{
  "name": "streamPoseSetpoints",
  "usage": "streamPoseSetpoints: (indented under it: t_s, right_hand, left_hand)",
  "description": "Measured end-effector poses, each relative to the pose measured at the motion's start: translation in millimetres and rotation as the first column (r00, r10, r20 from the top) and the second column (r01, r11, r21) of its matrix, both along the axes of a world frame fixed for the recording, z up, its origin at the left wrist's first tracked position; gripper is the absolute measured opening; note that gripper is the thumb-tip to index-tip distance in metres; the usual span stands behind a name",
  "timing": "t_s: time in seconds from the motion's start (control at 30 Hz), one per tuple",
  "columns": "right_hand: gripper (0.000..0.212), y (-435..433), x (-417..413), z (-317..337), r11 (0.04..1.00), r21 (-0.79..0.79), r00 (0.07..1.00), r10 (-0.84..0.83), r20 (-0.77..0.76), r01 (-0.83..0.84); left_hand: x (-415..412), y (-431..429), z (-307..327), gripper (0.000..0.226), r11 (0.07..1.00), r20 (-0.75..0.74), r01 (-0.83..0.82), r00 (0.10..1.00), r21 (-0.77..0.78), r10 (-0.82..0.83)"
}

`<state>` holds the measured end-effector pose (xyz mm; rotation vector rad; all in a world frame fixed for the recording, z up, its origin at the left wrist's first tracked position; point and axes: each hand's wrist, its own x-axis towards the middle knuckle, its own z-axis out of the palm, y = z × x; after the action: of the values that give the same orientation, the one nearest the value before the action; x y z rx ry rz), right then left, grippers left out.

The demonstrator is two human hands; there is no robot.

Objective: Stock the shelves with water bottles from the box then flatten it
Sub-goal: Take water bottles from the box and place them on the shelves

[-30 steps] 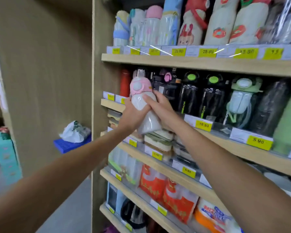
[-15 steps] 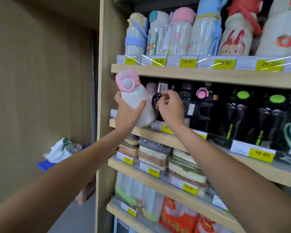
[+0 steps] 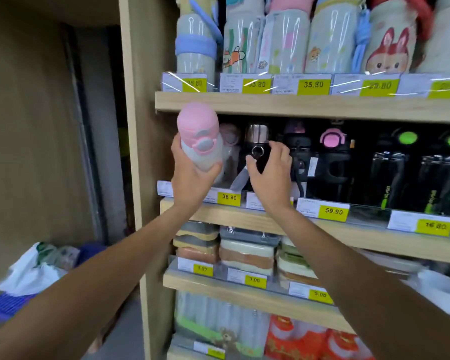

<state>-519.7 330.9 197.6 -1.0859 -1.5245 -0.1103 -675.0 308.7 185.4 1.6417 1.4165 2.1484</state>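
left hand (image 3: 192, 180) has its fingers wrapped round the pink-lid bottle (image 3: 200, 136), and just right of them the right hand (image 3: 270, 178) fingers curl round a black bottle (image 3: 257, 154) on the shelf (image 3: 244, 218)

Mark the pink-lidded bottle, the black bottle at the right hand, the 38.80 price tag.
pink-lidded bottle (image 3: 198, 126): head view, pink lid.
black bottle (image 3: 259, 158): head view, black front.
38.80 price tag (image 3: 229, 197): head view, yellow part.

The pink-capped bottle (image 3: 200, 141) has its base hidden inside the left hand (image 3: 190, 183). The right hand (image 3: 269, 178) covers most of the black bottle (image 3: 257, 153). The top-row bottles (image 3: 286, 40) are cut off at the upper edge. The upper-right price label (image 3: 447, 88) is unreadable under glare.
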Motion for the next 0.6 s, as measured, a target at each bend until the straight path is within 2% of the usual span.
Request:
streamPoseSetpoints:
  t_s: [0.17,0.27,0.37,0.47,0.6]
  right_hand:
    - [0.072,9,-13,-5,0.995,-0.013,0.995,-0.098,0.031,0.098]
    - [0.072,12,-19,-4,0.988,-0.036,0.988,-0.151,0.013,0.152]
    - [0.069,14,-22,-4,0.983,-0.036,0.984,-0.178,-0.005,0.178]
    - [0.068,15,-23,-4,0.981,-0.026,0.980,-0.195,-0.028,0.194]
    - [0.068,16,-23,-4,0.980,-0.033,0.980,-0.196,-0.031,0.195]
  left_hand:
    - [-10,4,-6,0.095,0.998,-0.139,-0.014,0.990,-0.055,0.006]
    - [-17,9,-5,0.094,0.997,-0.232,-0.025,0.973,-0.079,0.006]
    - [-18,13,-6,0.090,0.988,-0.241,-0.026,0.970,-0.152,-0.011]
    - [-14,22,-2,0.088,0.968,-0.257,-0.082,0.966,-0.238,0.019]
    - [-7,33,5,0.081,0.941,-0.351,-0.148,0.936,-0.305,0.034]
